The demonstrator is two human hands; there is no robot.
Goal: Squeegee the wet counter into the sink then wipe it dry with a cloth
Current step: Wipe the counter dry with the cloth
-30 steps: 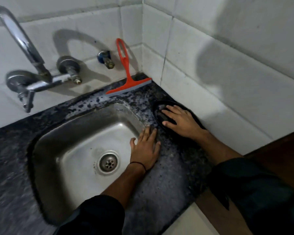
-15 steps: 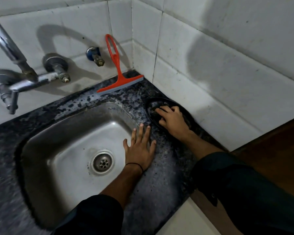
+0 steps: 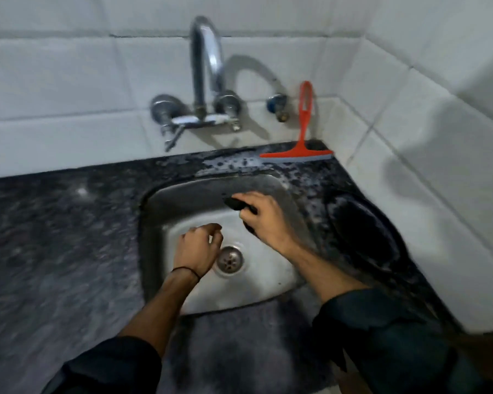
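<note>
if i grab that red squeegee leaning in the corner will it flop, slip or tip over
The red squeegee looks like thin moulded plastic, so probably stiff and light. It stands on its blade edge with the handle against the tiled wall, so a nudge would likely tip it. The counter beneath is beaded with water, so it may slide.

Dim, cool indoor light, falling from above and somewhat left of the tap point(image 3: 204, 81): its curved shadow lay on the white tiles to the right of the spout. Right of that, a large soft shadow crossed the side wall. Mild glare showed on the tap's chrome and on the sink point(image 3: 160, 211) floor around the drain. Wet patches on the worktop point(image 3: 69, 228) behind the sink gave small pale reflections. Motion blur smeared the worktop left of the sink and both sleeves at the bottom. Tile lines bowed toward the edges from the wide lens. The squeegee point(image 3: 300, 149) stayed fairly sharp.
</note>
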